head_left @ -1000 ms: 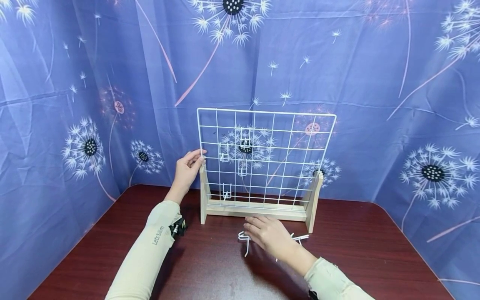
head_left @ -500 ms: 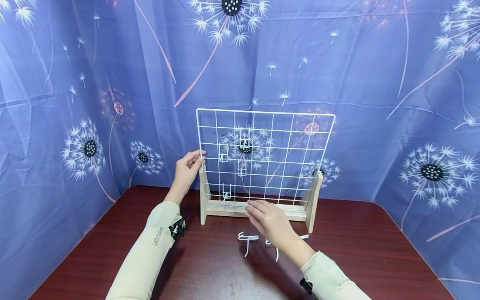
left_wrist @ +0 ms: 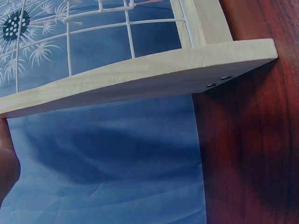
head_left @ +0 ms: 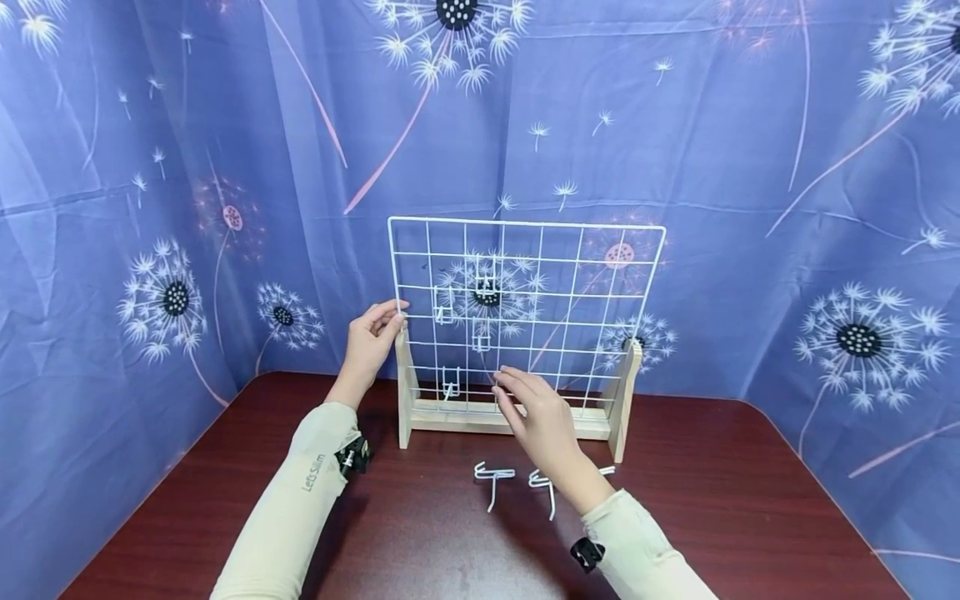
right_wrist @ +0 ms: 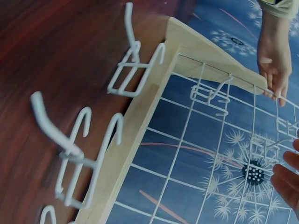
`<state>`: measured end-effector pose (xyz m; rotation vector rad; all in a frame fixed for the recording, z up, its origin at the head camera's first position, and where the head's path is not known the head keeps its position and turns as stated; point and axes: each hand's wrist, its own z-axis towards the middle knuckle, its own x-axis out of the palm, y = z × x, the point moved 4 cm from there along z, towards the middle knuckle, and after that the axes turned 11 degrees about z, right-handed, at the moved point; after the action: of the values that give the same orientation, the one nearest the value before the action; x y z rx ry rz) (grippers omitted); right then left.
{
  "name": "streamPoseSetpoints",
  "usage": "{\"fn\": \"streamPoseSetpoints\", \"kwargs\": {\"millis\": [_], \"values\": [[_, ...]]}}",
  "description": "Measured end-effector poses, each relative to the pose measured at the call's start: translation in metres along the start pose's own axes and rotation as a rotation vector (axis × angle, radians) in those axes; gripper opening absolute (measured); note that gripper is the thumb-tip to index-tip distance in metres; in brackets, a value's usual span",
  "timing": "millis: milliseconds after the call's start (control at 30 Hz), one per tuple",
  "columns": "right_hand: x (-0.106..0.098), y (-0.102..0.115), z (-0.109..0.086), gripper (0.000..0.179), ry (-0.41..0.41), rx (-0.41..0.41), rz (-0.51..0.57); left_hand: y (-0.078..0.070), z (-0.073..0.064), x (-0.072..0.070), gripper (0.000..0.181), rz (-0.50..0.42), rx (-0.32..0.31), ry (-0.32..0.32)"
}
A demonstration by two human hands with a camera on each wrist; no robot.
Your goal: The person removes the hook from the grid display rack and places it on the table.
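A white wire grid panel (head_left: 558, 275) stands upright in a wooden stand (head_left: 517, 423), with several white wire hooks hung on its left half, among them a low one (head_left: 451, 385). My left hand (head_left: 369, 340) pinches the panel's left edge just above the stand's side piece; the right wrist view shows this hand (right_wrist: 274, 60) too. In front of the panel's lower middle, my right hand (head_left: 542, 412) is raised with loosely extended fingers (right_wrist: 285, 182) and nothing visible in them. Below it on the table lie loose hooks, one at the left (head_left: 493, 477) and one partly behind the wrist (head_left: 542, 482).
The dark red wooden table (head_left: 420, 533) carries the stand. A third loose hook (head_left: 606, 472) lies right of the right wrist. A blue dandelion-print curtain (head_left: 720, 167) hangs close behind and along both sides.
My right hand has risen from over the loose hooks to in front of the grid panel, uncovering hooks on the table. My left hand keeps its place on the panel's edge.
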<state>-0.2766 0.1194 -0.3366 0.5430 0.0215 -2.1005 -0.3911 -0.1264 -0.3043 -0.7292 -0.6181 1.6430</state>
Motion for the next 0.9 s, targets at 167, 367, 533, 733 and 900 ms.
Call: {"fn": "streamPoseSetpoints", "kwargs": {"millis": [167,367,533,733,900], "values": [[0.003,-0.003,0.007,0.026,-0.034,0.083,0.023,-0.001,0.000,0.000,0.024,-0.008,0.002,-0.002],[0.010,-0.009,0.012,0.028,-0.066,0.172,0.059,-0.001,-0.001,0.001,0.024,-0.002,-0.013,-0.004],[0.017,-0.012,0.015,0.030,-0.104,0.210,0.083,-0.001,-0.001,0.001,0.023,0.007,-0.019,-0.009],[0.025,-0.014,0.017,0.032,-0.167,0.249,0.093,0.000,0.000,0.001,0.023,0.012,-0.012,-0.012],[0.033,-0.014,0.019,0.032,-0.226,0.267,0.110,-0.001,0.000,0.001,0.023,0.010,-0.007,-0.020]]}}
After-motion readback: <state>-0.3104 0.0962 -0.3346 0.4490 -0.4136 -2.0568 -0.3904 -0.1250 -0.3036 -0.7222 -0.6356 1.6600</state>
